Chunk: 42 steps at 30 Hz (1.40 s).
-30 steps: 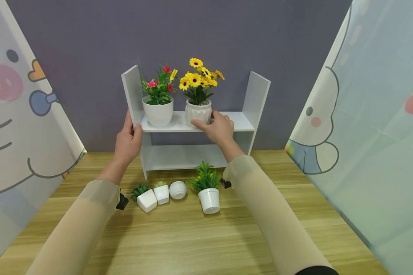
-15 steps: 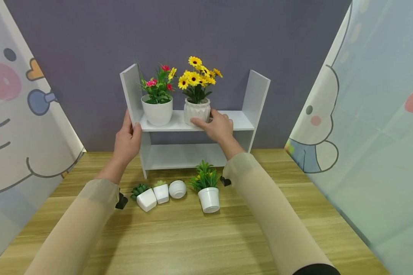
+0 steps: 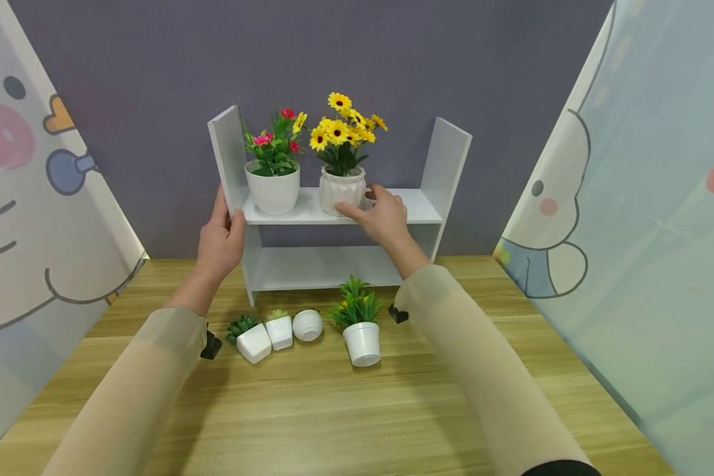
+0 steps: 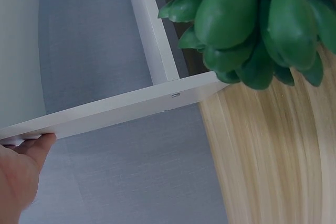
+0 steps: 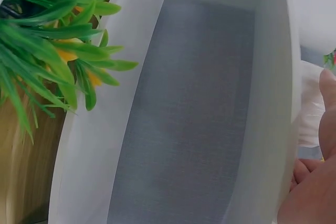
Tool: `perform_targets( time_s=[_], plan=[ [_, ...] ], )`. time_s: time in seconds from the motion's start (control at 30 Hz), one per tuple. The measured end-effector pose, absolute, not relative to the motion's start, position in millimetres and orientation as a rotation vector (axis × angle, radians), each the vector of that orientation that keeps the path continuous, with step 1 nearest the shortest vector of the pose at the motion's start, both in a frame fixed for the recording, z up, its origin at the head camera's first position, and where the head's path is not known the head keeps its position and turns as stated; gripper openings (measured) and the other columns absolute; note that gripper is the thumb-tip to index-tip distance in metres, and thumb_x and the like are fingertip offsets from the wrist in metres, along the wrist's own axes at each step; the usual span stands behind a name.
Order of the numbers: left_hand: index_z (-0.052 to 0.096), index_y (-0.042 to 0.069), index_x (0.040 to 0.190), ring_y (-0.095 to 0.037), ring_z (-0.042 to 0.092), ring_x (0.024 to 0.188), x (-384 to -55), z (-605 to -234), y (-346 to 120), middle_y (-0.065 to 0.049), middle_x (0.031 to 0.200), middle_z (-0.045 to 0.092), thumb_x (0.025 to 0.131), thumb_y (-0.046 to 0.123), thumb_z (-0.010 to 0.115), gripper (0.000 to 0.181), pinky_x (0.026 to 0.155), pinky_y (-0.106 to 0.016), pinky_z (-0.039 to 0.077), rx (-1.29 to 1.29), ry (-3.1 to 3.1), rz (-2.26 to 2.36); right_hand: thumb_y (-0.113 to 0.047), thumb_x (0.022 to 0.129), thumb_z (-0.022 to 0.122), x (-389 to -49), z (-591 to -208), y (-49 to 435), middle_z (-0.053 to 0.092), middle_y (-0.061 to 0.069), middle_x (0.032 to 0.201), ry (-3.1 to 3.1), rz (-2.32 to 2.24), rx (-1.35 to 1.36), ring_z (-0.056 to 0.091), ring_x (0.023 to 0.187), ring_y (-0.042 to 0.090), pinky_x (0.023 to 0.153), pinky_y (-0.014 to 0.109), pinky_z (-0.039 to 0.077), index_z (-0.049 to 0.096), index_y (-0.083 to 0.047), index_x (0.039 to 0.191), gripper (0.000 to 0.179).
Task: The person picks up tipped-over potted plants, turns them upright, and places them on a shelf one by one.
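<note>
My left hand (image 3: 221,243) lies along the outer face of the white shelf's left panel (image 3: 226,158), thumb at its front edge; in the left wrist view no finger shows on the inner side. My right hand (image 3: 387,215) is at the right of a pleated white flower pot (image 3: 340,190) with yellow daisies (image 3: 338,131), standing on the upper board. Its thumb overlaps the pot's front. A narrow gap shows between the pot and the other fingers (image 5: 302,170) in the right wrist view. Left of it stands a smooth white pot (image 3: 275,192) with red flowers (image 3: 263,139).
On the wooden table (image 3: 297,410), before the shelf, lie a potted succulent (image 3: 254,343), two smaller white pots, one a square pot (image 3: 280,332) and one a round pot (image 3: 307,325), and a leafy plant in a white pot (image 3: 362,344). The lower board (image 3: 321,264) is bare. Patterned curtains flank the table.
My right hand has shifted slightly rightward relative to the daisy pot, its fingers a little looser. The left hand stays at the panel. The whole view has tilted slightly.
</note>
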<state>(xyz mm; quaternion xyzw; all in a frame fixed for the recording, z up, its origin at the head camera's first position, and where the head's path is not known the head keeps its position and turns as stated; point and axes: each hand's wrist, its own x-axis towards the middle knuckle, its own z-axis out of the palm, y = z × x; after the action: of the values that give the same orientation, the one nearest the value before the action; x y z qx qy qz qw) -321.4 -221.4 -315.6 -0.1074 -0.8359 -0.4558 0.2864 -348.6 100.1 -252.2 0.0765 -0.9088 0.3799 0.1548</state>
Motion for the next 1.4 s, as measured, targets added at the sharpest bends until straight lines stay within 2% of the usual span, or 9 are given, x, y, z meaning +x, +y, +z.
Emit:
perform_targets(
  time_s=[0.17,0.43,0.77,1.03,1.4],
  plan=[
    [0.006,0.048,0.176,-0.05,0.052,0.15,-323.1,-315.1,-221.0,-0.011,0.177,0.038,0.116,0.043,0.037,0.068,0.115,-0.074,0.046,-0.294,-2.23,-1.201,-0.062,0.093,0.082,-336.1,-255.0,116.4,0.055,0.009,0.163,-2.488,1.294,0.278,0.05,0.147,0.032,0.117,0.051,0.05,0.043,-0.011,0.168,0.099],
    [0.007,0.045,0.177,-0.05,0.054,0.149,-323.8,-315.7,-220.9,-0.013,0.176,0.039,0.116,0.041,0.037,0.069,0.114,-0.074,0.046,-0.296,-2.215,-1.2,-0.049,0.097,0.084,-307.4,-268.9,157.5,0.055,0.012,0.164,-2.404,1.346,0.412,0.054,0.145,0.033,0.12,0.053,0.046,0.049,-0.007,0.163,0.086],
    [0.005,0.047,0.177,-0.05,0.053,0.15,-323.9,-316.2,-221.8,-0.013,0.177,0.039,0.116,0.043,0.037,0.068,0.115,-0.074,0.045,-0.29,-2.235,-1.206,-0.049,0.101,0.079,-272.4,-308.2,210.9,0.055,0.012,0.161,-2.605,1.339,0.401,0.06,0.138,0.035,0.11,0.055,0.053,0.049,-0.013,0.162,0.077],
    [0.004,0.048,0.176,-0.05,0.053,0.15,-322.6,-315.3,-221.3,-0.01,0.178,0.038,0.116,0.043,0.037,0.069,0.114,-0.074,0.045,-0.288,-2.239,-1.214,-0.042,0.102,0.079,-250.4,-348.0,234.7,0.059,0.017,0.156,-2.72,1.351,0.447,0.065,0.133,0.035,0.102,0.048,0.06,0.05,-0.006,0.16,0.074],
    [0.005,0.046,0.177,-0.049,0.054,0.149,-322.5,-314.8,-220.6,-0.01,0.177,0.038,0.116,0.042,0.037,0.069,0.115,-0.073,0.046,-0.274,-2.236,-1.205,-0.036,0.102,0.08,-230.0,-397.7,247.8,0.057,0.027,0.157,-2.902,1.407,0.531,0.068,0.127,0.034,0.091,0.036,0.062,0.051,0.002,0.157,0.073]
  ],
)
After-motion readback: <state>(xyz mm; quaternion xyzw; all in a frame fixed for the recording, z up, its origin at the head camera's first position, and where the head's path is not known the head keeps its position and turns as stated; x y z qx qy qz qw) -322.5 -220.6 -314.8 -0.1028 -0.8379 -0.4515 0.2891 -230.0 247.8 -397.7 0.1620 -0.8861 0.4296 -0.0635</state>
